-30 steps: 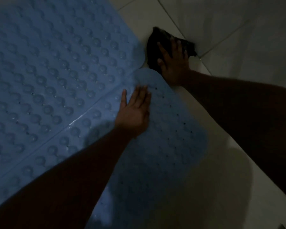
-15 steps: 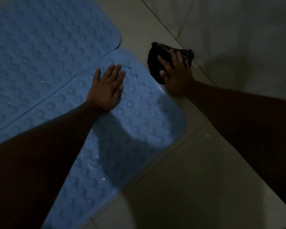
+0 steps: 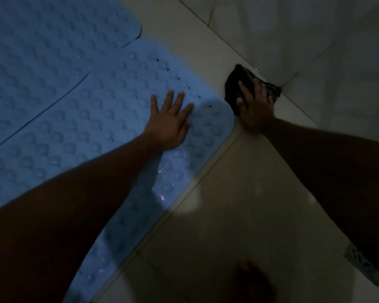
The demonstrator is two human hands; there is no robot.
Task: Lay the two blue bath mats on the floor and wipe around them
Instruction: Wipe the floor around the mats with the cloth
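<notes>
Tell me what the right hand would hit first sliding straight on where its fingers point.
The right hand, pressing the dark cloth, would probably meet the tiled wall just beyond; depth unclear.

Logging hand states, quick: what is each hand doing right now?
Left hand: open, flat on the nearer blue bumpy bath mat.
Right hand: open, pressing the dark crumpled cloth.

Dim, soft-focus — heavy shadows, wide-angle bend
</notes>
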